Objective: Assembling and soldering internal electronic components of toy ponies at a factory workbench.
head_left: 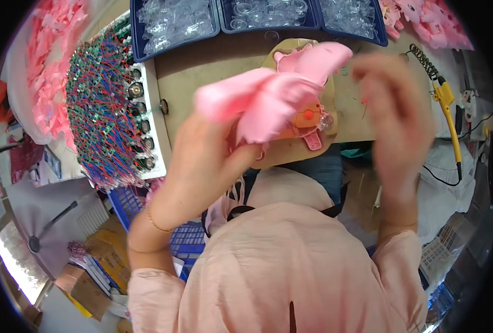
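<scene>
My left hand (210,161) is closed on a blurred pink moulded shell (274,102), raised over the tan work board (282,159). Right hand (396,105) off to the board's right, fingers curled, blurred; cannot tell whether I hold anything. On the board, partly hidden under the shell: an orange housing with a red button (308,115), a clear round part (326,122) beside it. Step in hand, by my judgement: placing or lifting the shell at the assembly. Next move likely calls for steadying it and bringing the right hand in. Beyond: blue trays (220,19) of clear plastic parts.
</scene>
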`<action>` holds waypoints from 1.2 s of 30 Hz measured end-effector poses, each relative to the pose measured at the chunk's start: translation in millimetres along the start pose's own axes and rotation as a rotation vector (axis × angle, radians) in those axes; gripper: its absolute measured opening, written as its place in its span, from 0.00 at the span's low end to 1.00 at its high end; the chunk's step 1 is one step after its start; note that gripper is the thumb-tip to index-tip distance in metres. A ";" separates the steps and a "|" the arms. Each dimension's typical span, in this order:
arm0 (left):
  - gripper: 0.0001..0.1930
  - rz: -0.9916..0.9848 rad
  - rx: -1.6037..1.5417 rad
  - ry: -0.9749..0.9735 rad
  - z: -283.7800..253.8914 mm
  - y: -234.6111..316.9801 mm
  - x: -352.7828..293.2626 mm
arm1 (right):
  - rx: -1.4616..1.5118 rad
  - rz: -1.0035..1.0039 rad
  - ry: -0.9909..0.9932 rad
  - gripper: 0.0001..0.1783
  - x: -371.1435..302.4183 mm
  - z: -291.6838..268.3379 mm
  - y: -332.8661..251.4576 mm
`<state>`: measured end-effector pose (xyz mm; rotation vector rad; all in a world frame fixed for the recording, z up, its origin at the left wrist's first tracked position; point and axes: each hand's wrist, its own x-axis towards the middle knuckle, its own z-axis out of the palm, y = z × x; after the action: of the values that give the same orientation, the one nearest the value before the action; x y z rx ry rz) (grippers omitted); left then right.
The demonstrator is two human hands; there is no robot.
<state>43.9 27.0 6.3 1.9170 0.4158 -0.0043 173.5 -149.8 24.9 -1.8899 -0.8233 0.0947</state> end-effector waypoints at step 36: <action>0.21 0.765 1.259 -0.023 45.2 -17.1 -21.5 | 0.112 0.621 -1.059 0.25 67.2 8.6 7.6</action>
<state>27.6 -14.5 -22.1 3.1919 -0.5179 0.2700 225.0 -106.0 34.0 -1.8633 -0.8136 1.5828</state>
